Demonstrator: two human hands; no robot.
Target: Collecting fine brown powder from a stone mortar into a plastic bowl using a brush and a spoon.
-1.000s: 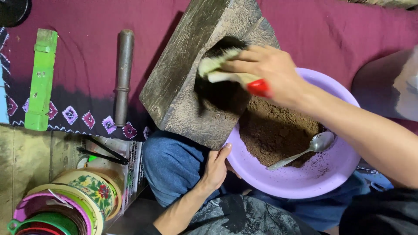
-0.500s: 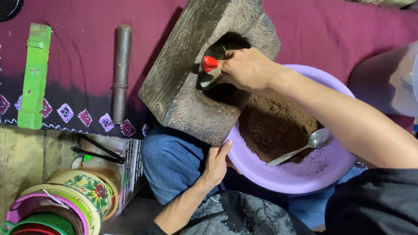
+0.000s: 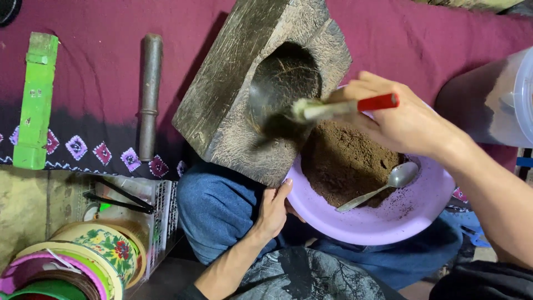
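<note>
Brush (image 3: 333,106) in right hand (image 3: 400,119), bristles at stone mortar (image 3: 244,94) hollow's edge.

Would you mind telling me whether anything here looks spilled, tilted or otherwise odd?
The stone mortar is tipped on edge over the purple bowl, not flat. The right hand holds a brush at its hollow. Brown powder specks the bowl's inner wall beside the spoon; none visibly outside.

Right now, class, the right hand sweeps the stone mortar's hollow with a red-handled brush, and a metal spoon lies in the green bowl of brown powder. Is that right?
One detail is wrong: the bowl is purple, not green. The head view shows the right hand holding the red-handled brush at the stone mortar, and the metal spoon lying on the brown powder.
</note>
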